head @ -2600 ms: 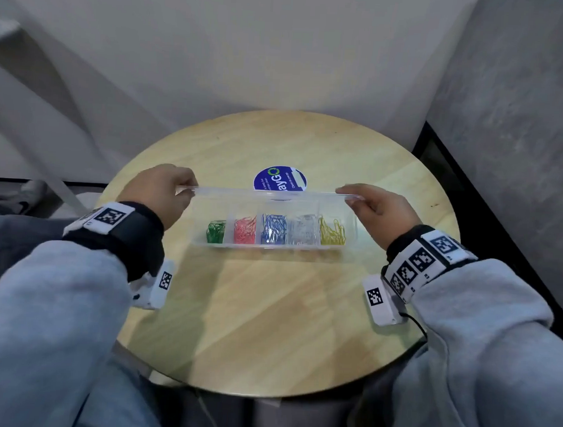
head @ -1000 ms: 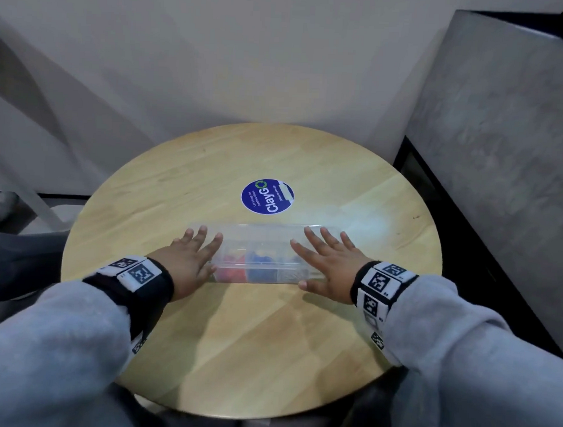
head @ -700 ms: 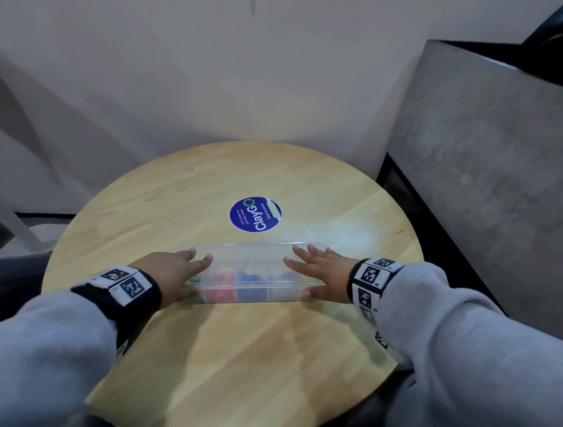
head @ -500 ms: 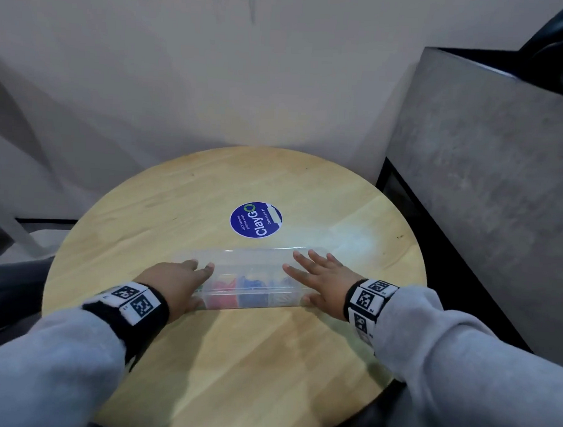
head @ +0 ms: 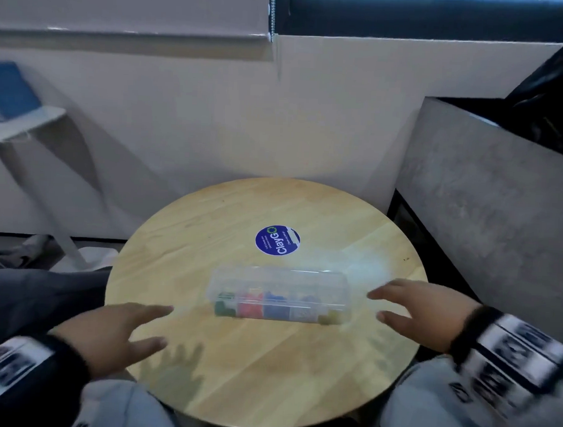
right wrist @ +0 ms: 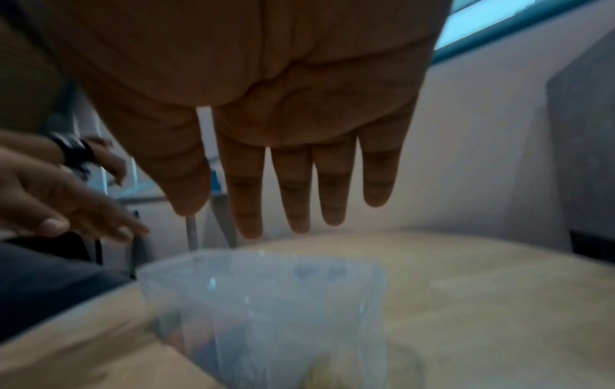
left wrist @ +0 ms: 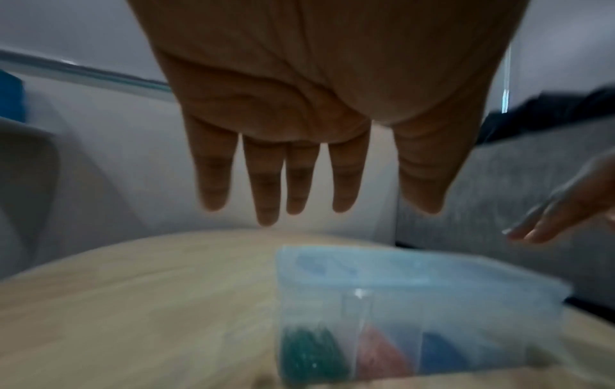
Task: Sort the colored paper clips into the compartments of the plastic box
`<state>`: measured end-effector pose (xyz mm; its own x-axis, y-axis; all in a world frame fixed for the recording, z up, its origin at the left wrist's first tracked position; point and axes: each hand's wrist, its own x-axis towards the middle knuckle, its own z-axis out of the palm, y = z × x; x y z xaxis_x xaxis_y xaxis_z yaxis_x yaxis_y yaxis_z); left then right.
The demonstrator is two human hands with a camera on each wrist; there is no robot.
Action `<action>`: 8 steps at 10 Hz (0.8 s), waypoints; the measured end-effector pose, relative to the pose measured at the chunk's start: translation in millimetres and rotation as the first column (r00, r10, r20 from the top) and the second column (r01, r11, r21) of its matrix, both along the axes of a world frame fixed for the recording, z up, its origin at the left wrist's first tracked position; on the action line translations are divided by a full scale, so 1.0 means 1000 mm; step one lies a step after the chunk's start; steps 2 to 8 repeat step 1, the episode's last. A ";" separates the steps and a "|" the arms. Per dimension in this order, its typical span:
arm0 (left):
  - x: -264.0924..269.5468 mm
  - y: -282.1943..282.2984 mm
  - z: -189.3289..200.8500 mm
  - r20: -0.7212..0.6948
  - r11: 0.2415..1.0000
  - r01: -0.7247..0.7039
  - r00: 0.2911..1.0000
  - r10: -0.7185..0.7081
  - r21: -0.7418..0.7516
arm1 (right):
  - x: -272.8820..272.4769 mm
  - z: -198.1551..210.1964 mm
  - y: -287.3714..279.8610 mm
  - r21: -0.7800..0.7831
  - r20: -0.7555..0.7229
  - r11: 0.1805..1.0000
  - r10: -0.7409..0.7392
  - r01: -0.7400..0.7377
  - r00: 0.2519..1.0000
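Observation:
A clear plastic box lies with its lid down on the round wooden table. Through its walls I see green clips, red clips, blue clips, pale clips and yellow clips, each colour in its own compartment. My left hand hovers left of the box, fingers straight, holding nothing. My right hand hovers right of the box, fingers spread, also empty. Both wrist views show a flat palm above the box.
A round blue ClayGo sticker lies on the table behind the box. A grey concrete-look block stands close at the right. A white wall is behind, and a white stand is at the far left.
Both hands pressed flat on the box lid half a second ago. They have since lifted off and drawn apart to either side, and the view has tilted up.

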<state>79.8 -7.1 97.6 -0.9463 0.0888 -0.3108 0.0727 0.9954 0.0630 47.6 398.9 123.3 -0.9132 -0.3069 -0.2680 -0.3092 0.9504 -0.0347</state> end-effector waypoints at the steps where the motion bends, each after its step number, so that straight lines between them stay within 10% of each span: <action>1: 0.054 -0.019 0.000 0.060 0.994 -0.108 0.992 0.108 -0.017 | 0.058 -0.005 0.037 0.071 0.046 0.989 -0.130 0.126 0.990; 8: 0.054 -0.019 0.000 0.060 0.994 -0.108 0.992 0.108 -0.017 | 0.058 -0.005 0.037 0.071 0.046 0.989 -0.130 0.126 0.990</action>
